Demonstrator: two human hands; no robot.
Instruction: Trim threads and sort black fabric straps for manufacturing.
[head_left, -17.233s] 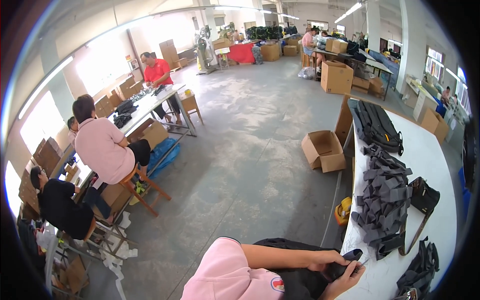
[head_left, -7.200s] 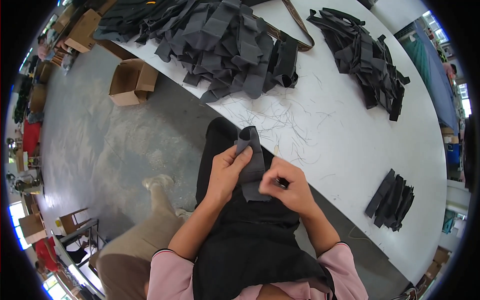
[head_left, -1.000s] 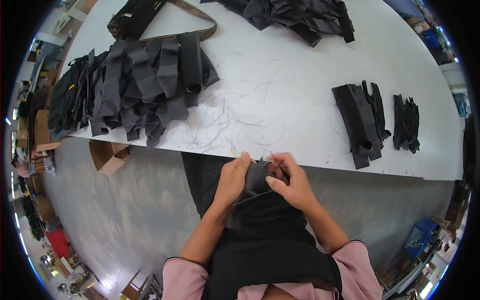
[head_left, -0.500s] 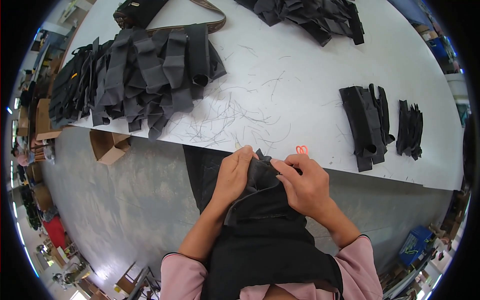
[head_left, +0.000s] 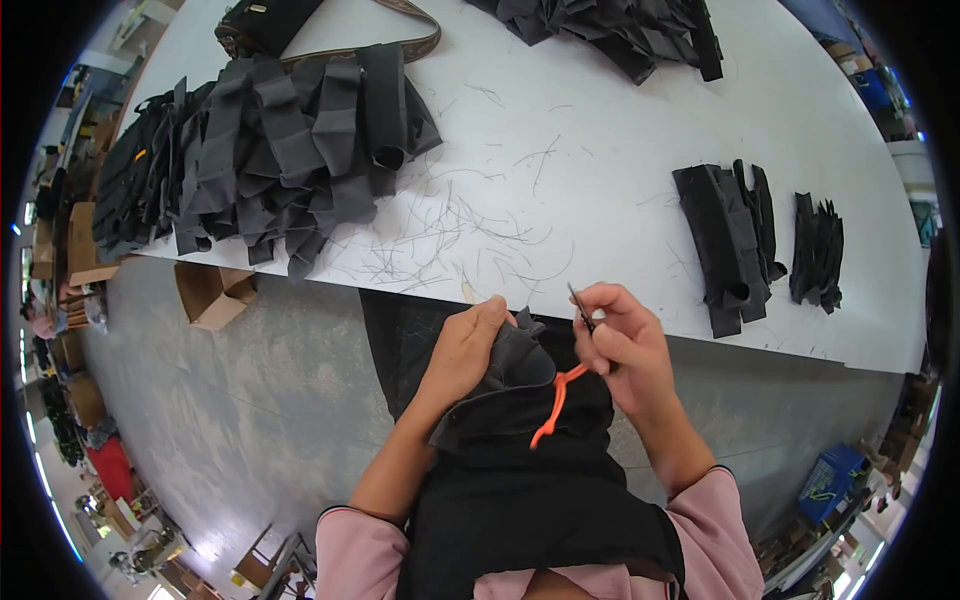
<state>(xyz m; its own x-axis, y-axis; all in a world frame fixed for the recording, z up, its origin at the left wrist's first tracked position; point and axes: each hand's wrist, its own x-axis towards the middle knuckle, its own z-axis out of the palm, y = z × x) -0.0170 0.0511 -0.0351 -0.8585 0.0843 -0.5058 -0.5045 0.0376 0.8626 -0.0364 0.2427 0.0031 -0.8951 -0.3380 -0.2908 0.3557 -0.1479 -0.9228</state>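
My left hand (head_left: 463, 350) is closed on a dark fabric piece (head_left: 515, 360), its thumb and fingers pinching the upper edge just off the table's front edge. The cloth is bunched, with a fold that opens toward my right hand. To the right and apart from the cloth, my right hand (head_left: 628, 345) grips small thread snips (head_left: 583, 305), their metal tip pointing up and left. Out of that hand hangs a knotted orange cord (head_left: 553, 405), over the cloth and my black apron (head_left: 530, 510). My right fingers hide most of the snips.
Cut threads (head_left: 450, 240) litter the white table (head_left: 590, 120). A big pile of dark fabric pieces (head_left: 270, 150) lies at left beside a black bag (head_left: 265, 25). More lie far off (head_left: 610, 35), and two smaller stacks (head_left: 725, 250) at right. A cardboard box (head_left: 212, 295) stands on the floor.
My right hand has drawn back from the fabric and turned, bringing the snips' tip into view. The orange cord has swung from above the hand to below it. My left hand keeps its hold.
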